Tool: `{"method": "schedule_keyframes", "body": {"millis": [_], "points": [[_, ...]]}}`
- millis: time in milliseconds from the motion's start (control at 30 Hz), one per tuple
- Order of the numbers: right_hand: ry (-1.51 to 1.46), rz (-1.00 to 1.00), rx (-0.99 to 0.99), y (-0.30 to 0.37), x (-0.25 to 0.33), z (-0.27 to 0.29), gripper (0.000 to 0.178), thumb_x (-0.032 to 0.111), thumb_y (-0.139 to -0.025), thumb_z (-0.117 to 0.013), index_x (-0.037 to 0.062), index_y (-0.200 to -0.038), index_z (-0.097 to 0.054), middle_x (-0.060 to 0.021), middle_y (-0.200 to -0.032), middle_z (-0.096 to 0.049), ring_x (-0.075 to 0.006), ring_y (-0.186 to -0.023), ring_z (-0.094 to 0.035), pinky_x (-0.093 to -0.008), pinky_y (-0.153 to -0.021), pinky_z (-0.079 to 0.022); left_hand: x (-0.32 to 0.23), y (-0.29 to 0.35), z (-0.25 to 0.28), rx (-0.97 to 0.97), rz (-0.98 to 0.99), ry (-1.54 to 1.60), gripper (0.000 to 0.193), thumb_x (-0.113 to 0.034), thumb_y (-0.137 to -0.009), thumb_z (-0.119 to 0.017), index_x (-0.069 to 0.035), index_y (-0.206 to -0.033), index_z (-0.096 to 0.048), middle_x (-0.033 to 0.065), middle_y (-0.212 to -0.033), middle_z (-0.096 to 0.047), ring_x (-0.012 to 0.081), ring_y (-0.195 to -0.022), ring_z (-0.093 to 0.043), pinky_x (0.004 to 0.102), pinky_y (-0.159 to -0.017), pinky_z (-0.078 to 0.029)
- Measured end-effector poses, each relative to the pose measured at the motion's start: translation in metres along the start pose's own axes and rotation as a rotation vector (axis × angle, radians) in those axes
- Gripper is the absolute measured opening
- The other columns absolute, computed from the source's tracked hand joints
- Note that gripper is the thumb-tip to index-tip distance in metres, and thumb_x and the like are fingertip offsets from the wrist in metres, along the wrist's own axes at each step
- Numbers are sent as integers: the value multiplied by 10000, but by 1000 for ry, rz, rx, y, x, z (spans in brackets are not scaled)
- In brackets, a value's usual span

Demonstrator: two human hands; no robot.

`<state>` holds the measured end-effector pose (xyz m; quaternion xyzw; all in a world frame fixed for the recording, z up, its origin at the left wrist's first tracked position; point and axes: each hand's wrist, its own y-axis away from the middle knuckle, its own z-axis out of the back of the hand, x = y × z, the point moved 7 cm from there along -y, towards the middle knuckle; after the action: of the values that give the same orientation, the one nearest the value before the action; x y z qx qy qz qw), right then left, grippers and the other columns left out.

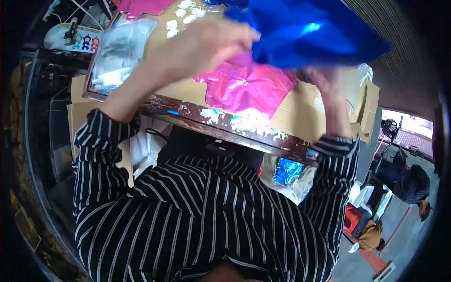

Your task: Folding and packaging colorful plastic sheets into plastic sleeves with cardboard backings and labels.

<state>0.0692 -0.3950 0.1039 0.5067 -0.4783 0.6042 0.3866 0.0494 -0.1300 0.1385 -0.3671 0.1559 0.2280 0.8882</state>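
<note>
Fingers [237, 40] of the left hand [202, 47] pinch the shiny blue foil sheet [310, 33] held up over the bench [300, 117], right hand [329, 84] blurred beneath it, grip unclear, one pink foil sheet [244, 89] lying flat, blue not yet down.

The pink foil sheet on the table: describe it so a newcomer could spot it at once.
Start at the worn wooden table with chipped paint along its front edge, covered with brown cardboard. The pink foil sheet lies crinkled and flat on that cardboard, between the left hand and right hand. Unlike the blue foil sheet that both hands hold up, it is magenta and lies on the table.
</note>
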Motion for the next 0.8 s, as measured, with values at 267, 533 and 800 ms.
{"method": "schedule_keyframes", "body": {"millis": [267, 533, 800], "points": [[-466, -589, -202, 105, -75, 41, 535, 456, -1042, -559, 100, -1440, -525, -78, -1346, -639, -206, -1101, -665, -364, -915, -564, -3, 99, -85, 259, 180, 41, 266, -78, -937, -619, -26, -1189, -687, 147, -1148, -734, 332, -949, -730, 394, -794, -608], [442, -289, -239, 75, -65, 0, 447, 360, -1028, -641, 77, -1372, -609, -145, -1235, -709, -214, -1081, -698, -338, -943, -518, 7, 122, -70, 333, 357, 11, 202, -4, -884, -662, 10, -1086, -664, 155, -1260, -702, 339, -1006, -729, 397, -873, -613], [1290, 142, 509, 91, -84, -101, 798, 480, -950, -635, 157, -1610, -324, -124, -1695, -234, -354, -1560, -216, -648, -1223, -135, -5, 113, -59, 254, 225, -196, 202, -164, -942, -666, -17, -1077, -699, 159, -1123, -735, 339, -952, -729, 421, -794, -601]]}}
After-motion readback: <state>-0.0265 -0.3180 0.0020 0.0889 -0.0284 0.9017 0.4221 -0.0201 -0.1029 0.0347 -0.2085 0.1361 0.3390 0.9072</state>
